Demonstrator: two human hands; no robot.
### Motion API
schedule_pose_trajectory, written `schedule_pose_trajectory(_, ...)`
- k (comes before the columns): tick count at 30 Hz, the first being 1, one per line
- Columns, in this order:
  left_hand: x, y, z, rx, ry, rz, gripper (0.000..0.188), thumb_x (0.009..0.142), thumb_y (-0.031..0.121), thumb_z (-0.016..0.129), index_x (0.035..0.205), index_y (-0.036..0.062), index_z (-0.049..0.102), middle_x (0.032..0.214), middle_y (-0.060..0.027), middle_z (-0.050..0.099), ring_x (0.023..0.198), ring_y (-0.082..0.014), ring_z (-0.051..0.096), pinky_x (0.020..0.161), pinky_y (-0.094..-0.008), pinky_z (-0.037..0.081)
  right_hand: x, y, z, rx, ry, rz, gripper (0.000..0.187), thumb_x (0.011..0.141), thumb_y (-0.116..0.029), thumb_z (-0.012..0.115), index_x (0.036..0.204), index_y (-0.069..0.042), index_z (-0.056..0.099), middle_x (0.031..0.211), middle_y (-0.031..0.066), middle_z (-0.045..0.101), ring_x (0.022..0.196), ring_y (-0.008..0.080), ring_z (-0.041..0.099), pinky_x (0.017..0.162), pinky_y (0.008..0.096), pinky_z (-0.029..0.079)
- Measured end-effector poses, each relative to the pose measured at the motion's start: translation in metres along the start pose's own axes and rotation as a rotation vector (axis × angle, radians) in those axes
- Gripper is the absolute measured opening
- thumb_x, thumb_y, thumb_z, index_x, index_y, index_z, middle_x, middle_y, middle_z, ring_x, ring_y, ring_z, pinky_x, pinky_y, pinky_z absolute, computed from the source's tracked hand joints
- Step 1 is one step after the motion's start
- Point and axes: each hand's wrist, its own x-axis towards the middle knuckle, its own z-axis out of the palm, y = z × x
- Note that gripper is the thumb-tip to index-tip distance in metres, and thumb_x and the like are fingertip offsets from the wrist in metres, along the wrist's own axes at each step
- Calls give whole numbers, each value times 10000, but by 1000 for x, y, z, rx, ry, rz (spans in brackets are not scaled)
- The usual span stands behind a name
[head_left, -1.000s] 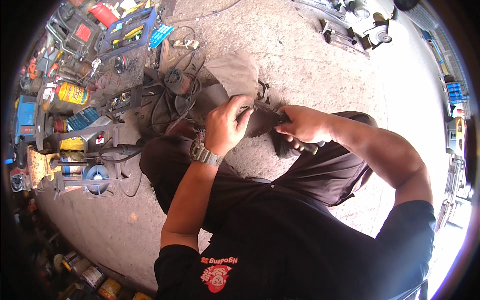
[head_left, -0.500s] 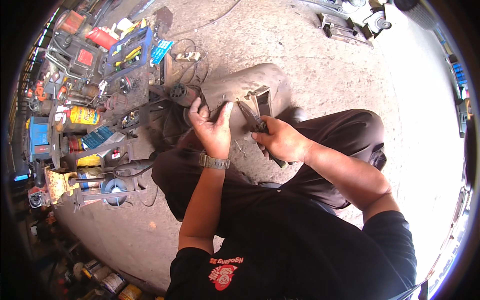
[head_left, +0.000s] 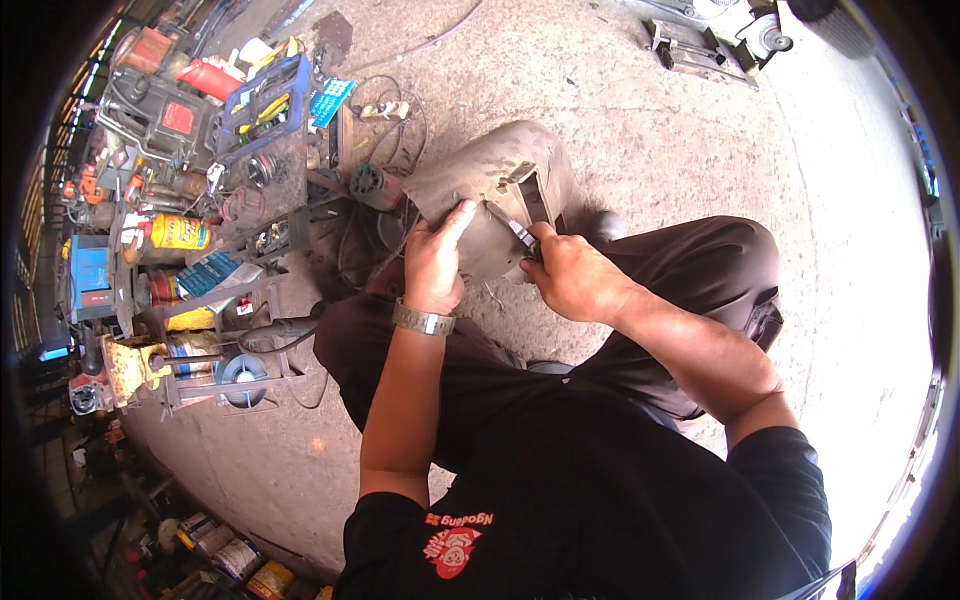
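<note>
Before my lap sits a grey-brown curved panel [head_left: 450,178], worn and dusty, with a rectangular opening [head_left: 530,195] in its upper face. My left hand [head_left: 436,258] grips the panel's near left edge, thumb over the face and fingers largely hidden behind. Closed round the handles of dark metal pliers [head_left: 518,232] is my right hand [head_left: 580,280]. The jaws point up and left, lying at the panel's surface between my left thumb and the opening. Whether the jaws pinch anything is too small to tell.
On the left, a cluttered rack [head_left: 290,235] carries a yellow can [head_left: 180,232], a blue toolbox [head_left: 265,105] and many parts. A red-grey motor-like cylinder [head_left: 372,185] stands beside the panel. Cables [head_left: 415,125] run over the concrete floor. A metal frame [head_left: 690,55] lies at the far right.
My left hand, fingers raised and spread before, has closed on the panel's edge. The pliers have shifted slightly right and tilted lower, with my right hand still round them.
</note>
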Motion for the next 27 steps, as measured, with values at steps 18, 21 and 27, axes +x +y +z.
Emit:
schedule_pose_trajectory(18,-11,25,20,-25,-65,-179,363,927,104,709,1262,-7,623,1177,-84,681,1047,-199,672,911,-357,533,-11,22,-25,-251,73,-166,367,971,-174,582,1265,27,493,947,273,691,949,435,690,829,516,545)
schedule_pose_trajectory(21,-9,17,14,-64,-67,-129,355,936,96,681,1278,25,616,1192,-79,683,1066,-211,675,923,-382,537,-12,24,-25,-259,81,-172,413,975,-208,610,1298,20,491,968,267,689,958,437,685,836,517,542)
schedule_pose_trajectory(27,-8,-1,8,-165,-52,-3,348,925,78,654,1270,42,620,1187,-71,695,1074,-215,677,931,-406,538,-15,21,-27,-178,48,-143,448,958,-178,629,1331,18,478,1004,282,679,1024,435,666,884,505,526)
